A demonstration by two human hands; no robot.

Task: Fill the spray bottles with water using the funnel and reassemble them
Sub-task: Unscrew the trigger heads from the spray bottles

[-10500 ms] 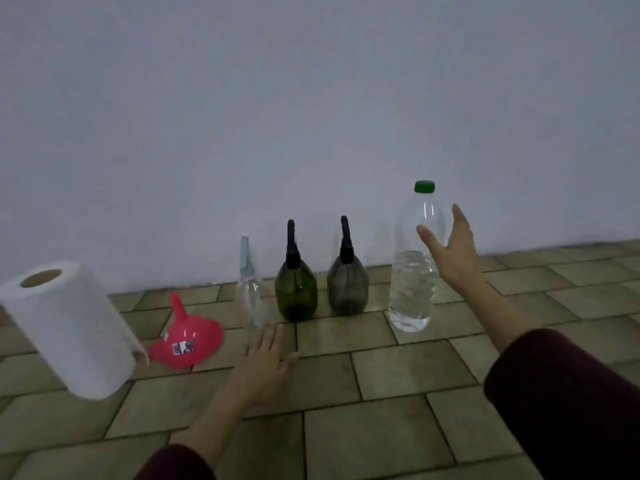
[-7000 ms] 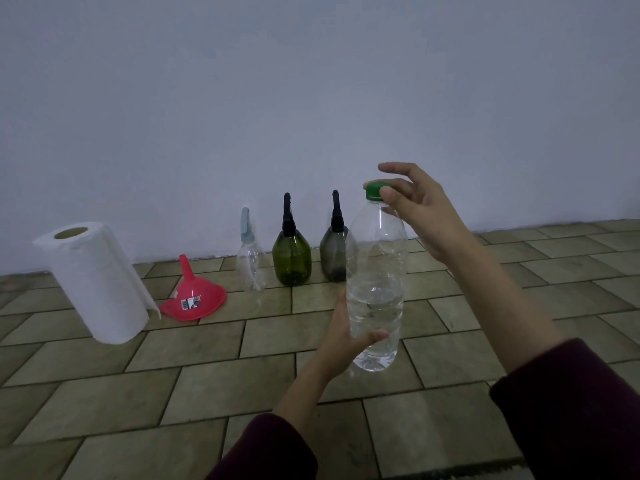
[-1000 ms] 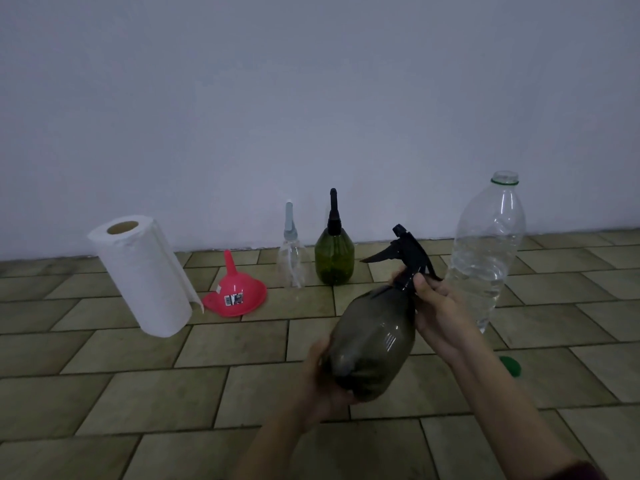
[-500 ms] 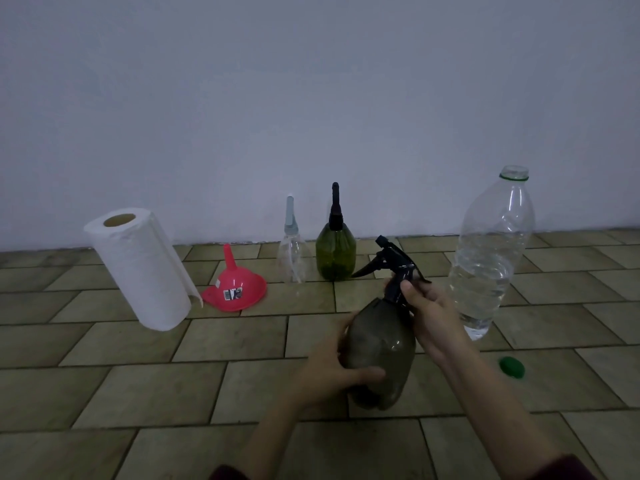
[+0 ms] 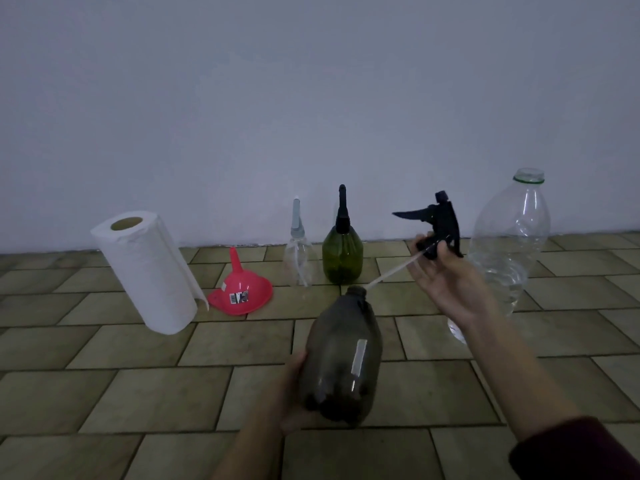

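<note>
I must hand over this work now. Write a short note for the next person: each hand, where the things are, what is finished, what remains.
Left hand holds the grey spray bottle from below, tilted, neck open.
Right hand holds the black spray head; the tip of its dip tube is at the bottle's neck.
On the floor: red funnel, clear spray bottle and green spray bottle with heads on, water bottle uncapped, paper towel roll.
Done: water bottle opened, grey bottle's head unscrewed.
Left: fill all three through the funnel, refit the heads.

Red funnel (image 5: 240,291), white paper towel roll (image 5: 147,270), green spray bottle (image 5: 342,254), smoky grey bottle (image 5: 341,365), black sprayer head (image 5: 438,223), olive-tan tiled floor (image 5: 138,375).
</note>
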